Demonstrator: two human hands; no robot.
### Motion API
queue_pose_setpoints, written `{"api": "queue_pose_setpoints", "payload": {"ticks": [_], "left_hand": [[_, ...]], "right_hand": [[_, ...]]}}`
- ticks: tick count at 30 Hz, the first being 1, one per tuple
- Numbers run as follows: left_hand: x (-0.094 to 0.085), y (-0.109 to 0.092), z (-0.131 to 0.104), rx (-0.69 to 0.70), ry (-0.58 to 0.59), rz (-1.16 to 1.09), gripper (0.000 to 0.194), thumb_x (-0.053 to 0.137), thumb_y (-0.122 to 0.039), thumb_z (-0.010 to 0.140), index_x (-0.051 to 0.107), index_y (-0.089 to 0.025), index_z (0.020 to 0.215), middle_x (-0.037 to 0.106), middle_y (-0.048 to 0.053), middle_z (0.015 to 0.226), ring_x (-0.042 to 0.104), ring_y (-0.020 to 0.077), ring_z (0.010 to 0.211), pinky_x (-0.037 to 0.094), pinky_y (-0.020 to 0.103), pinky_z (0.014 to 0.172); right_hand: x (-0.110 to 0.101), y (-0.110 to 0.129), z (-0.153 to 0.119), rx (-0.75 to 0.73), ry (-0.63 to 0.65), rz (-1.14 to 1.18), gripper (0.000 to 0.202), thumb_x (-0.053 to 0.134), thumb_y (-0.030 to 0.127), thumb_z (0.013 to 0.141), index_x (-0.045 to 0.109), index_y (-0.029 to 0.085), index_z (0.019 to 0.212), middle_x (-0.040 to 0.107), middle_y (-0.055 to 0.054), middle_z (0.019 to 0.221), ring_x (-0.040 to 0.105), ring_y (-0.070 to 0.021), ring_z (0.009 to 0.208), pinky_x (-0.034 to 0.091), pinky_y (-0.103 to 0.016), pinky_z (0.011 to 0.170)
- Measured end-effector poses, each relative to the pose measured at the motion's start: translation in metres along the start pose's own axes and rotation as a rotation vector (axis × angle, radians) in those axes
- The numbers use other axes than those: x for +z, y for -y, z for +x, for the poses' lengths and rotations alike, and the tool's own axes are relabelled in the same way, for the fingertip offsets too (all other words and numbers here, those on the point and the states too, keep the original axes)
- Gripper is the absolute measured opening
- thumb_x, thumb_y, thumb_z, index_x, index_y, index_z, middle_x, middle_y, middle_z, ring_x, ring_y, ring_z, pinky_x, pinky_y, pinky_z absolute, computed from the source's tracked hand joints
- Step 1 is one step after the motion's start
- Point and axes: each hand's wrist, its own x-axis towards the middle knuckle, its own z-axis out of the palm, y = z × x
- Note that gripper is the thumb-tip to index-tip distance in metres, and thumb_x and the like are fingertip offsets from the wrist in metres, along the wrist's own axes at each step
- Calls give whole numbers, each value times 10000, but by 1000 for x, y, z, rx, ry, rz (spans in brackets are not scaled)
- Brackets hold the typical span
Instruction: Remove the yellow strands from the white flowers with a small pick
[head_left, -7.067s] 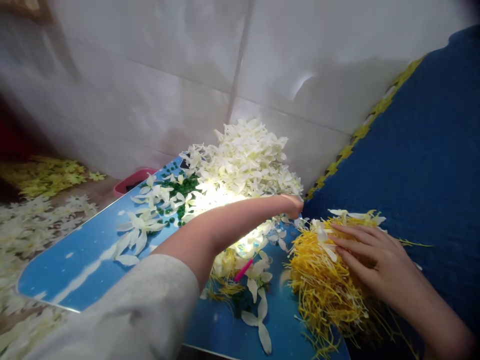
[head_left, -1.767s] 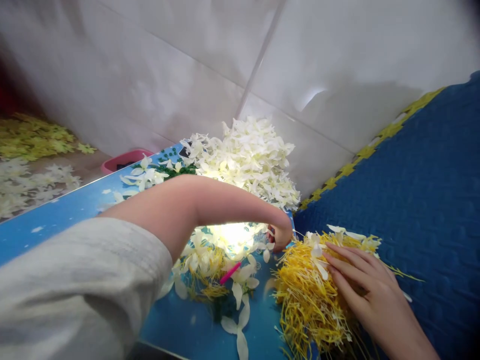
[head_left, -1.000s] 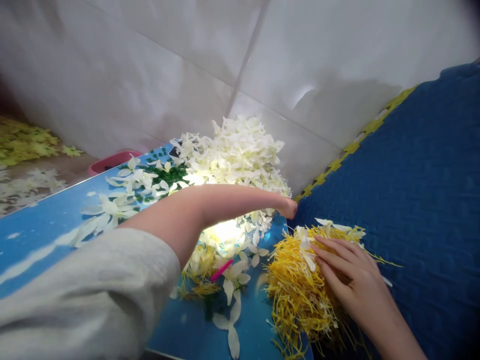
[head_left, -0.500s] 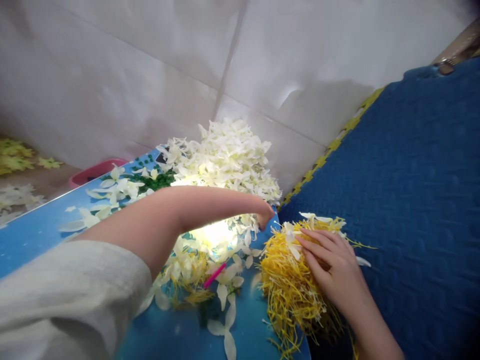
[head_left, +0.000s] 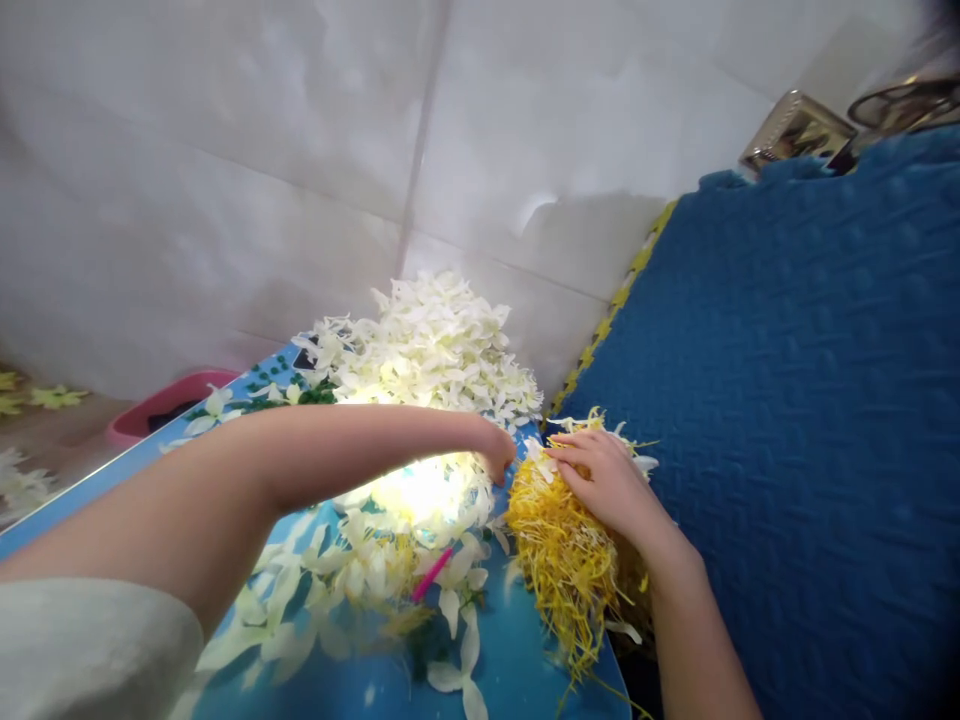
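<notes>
My left hand (head_left: 499, 456) bends down over the edge of the white flower pile, its fingers mostly hidden behind the wrist. Just right of it is a thick bundle of yellow thread-like strands (head_left: 566, 555), hanging over the table edge. On top of that bundle lies my right hand (head_left: 604, 480), its fingertips drawn close together on a white flower (head_left: 538, 460). The large heap of white artificial-looking flowers (head_left: 442, 345) rises behind my left forearm. A bright light glares among the flowers beneath that forearm.
Loose white petals and a pink stick (head_left: 433, 574) lie on the blue table (head_left: 345, 690). Green bits (head_left: 311, 390) and a pink basin (head_left: 161, 405) are at the left. A blue foam mat (head_left: 787, 420) covers the right, with a metallic box (head_left: 799, 130) beyond it.
The view has shifted, bringing the metallic box into sight. My right hand's fingers have drawn closer together at the white flower. My left hand stays bent beside the bundle.
</notes>
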Motion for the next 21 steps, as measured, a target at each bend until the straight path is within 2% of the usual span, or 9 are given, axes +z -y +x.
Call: {"api": "queue_pose_setpoints", "payload": {"ticks": [6,9,11,14,16,17,19,20,21], "left_hand": [[-15,-5,-11,-6,49,72,268,595,-349,936,629,-182,1143,649,75,1186,649,217,1001,552,426,858],[-16,-5,-14,-16,90,84,274,590,-355,938,627,-183,1148,648,78,1188,649,216,1000,552,427,856],[-14,-5,-14,-9,98,82,282,589,-361,938,623,-183,1154,647,81,1191,648,216,1005,549,433,862],[-8,-4,-14,9,96,71,282,597,-358,933,626,-179,1149,651,78,1182,648,219,1006,549,434,862],[-6,-3,-15,14,100,61,273,603,-349,930,629,-176,1140,655,75,1172,651,216,997,553,428,854],[-6,-3,-15,13,102,58,271,607,-347,928,630,-175,1137,654,76,1172,651,216,997,553,428,854],[-6,-3,-17,10,102,57,273,613,-347,924,630,-178,1138,650,79,1185,648,218,1007,550,433,862],[-7,-4,-18,9,103,60,275,615,-348,923,630,-180,1140,647,80,1193,645,220,1016,548,437,869],[-8,-5,-19,6,108,66,274,616,-348,922,631,-180,1139,646,80,1197,643,222,1022,545,440,874]], "right_hand": [[15,-5,24,13,53,60,283,543,204,867,792,270,985,733,-52,1187,630,-288,1131,421,-495,1020],[19,-4,36,41,20,124,283,544,225,877,784,247,1025,706,-81,1241,625,-292,1166,421,-492,1039],[13,-1,35,70,-43,179,308,524,269,905,756,227,1103,630,-99,1354,583,-289,1238,415,-480,1062],[-11,11,9,126,-193,263,374,460,372,959,695,217,1205,542,-88,1450,530,-250,1304,404,-429,1095],[-25,22,-24,203,-329,308,390,417,406,983,675,223,1211,583,-84,1404,556,-226,1273,418,-413,1086],[-28,28,-43,273,-449,361,355,474,439,956,703,241,1143,646,-75,1318,592,-234,1224,434,-419,1070],[-23,38,-77,492,-550,322,383,526,534,896,713,256,1082,661,-81,1279,596,-291,1204,422,-497,1067],[-15,42,-91,594,-552,252,483,544,606,846,699,232,1109,632,-114,1314,573,-341,1220,411,-553,1058],[-3,45,-101,686,-500,207,622,542,658,814,643,200,1223,555,-153,1400,510,-384,1282,385,-592,1065]]}}
